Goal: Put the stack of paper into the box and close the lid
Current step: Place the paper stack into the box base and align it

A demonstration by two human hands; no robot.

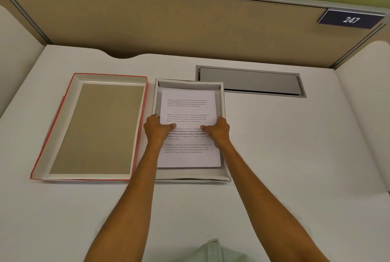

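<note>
A white stack of paper (188,109) with printed text lies inside the shallow grey box (227,174) at the desk's middle. My left hand (157,129) grips the stack's left edge, thumb on top of the sheet. My right hand (217,129) grips the right edge the same way. The paper's near edge sits a little above the box's front wall. The lid (95,128), red outside with a brown inner face, lies upside down on the desk, touching the box's left side.
A grey cable hatch (251,81) is set into the white desk (295,156) behind and right of the box. A tan partition wall (168,25) runs along the back, with a dark sign reading 247 (351,19) at the right.
</note>
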